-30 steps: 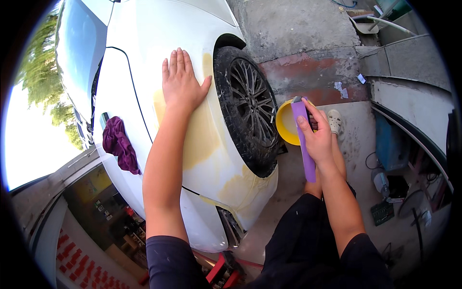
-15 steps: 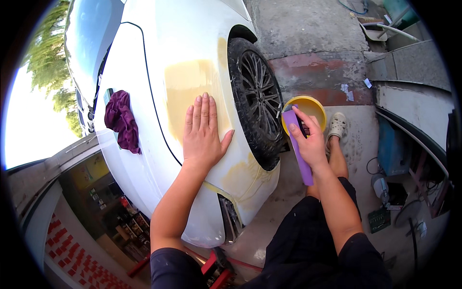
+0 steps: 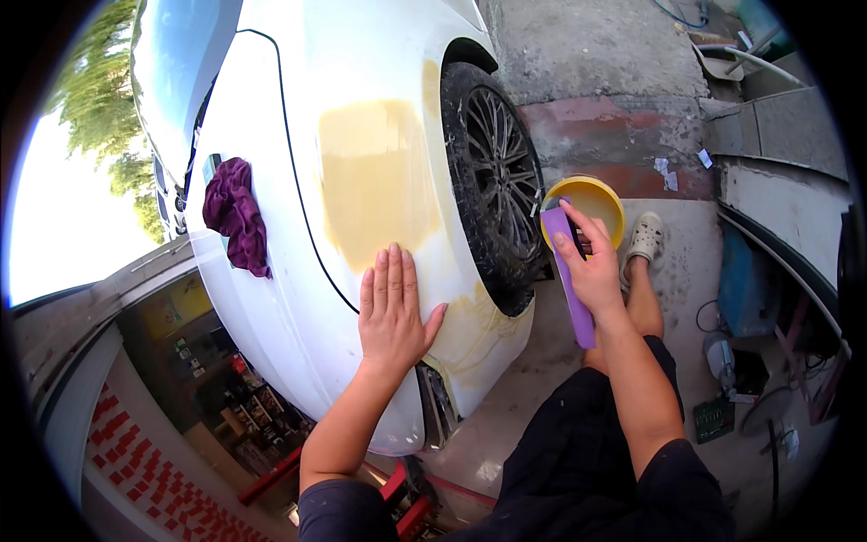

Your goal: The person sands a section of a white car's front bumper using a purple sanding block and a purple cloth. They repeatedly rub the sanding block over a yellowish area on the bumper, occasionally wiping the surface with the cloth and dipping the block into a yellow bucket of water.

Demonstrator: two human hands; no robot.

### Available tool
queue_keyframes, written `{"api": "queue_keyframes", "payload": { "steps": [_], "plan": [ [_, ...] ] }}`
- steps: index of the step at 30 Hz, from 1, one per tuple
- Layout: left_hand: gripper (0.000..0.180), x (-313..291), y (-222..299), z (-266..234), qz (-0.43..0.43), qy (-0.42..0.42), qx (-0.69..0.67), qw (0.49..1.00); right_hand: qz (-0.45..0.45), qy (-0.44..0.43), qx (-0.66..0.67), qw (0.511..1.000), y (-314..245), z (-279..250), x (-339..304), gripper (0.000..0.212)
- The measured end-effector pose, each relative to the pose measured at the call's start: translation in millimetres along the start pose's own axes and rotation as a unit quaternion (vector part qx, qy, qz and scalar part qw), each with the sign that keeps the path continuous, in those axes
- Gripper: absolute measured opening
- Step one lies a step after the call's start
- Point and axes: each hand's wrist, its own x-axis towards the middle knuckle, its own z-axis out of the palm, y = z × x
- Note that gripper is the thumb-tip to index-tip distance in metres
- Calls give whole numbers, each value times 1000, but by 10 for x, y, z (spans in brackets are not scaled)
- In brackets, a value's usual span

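My left hand lies flat on the white car's fender, fingers stretched out and fingertips touching the lower edge of a smooth tan filler patch. In my right hand is a long purple sanding block, held with thumb and fingers round it, away from the car. Behind that hand stands a yellow bucket, partly covered by the block and fingers. More yellowish filler shows on the panel below the wheel.
A crumpled maroon cloth rests on the hood. My foot in a light clog is beside the bucket. Paper scraps lie on the concrete. To the right are a green tool case and a blue cabinet.
My left hand has slid down the fender, from over the filler patch to its lower edge. My right hand keeps its hold on the sanding block. The view has shifted slightly.
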Motion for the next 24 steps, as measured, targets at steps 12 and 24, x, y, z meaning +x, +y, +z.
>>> {"api": "queue_keyframes", "payload": {
  "steps": [12, 24],
  "plan": [
    [100, 2178, -1038, -313, -25, 87, 129, 987, -6, -3, -4, 1000, -40, -83, 153, 51],
    [106, 1304, -673, -269, -26, 78, 35, 996, 12, 26, 27, 999, -17, -175, 113, 51]
  ]
}}
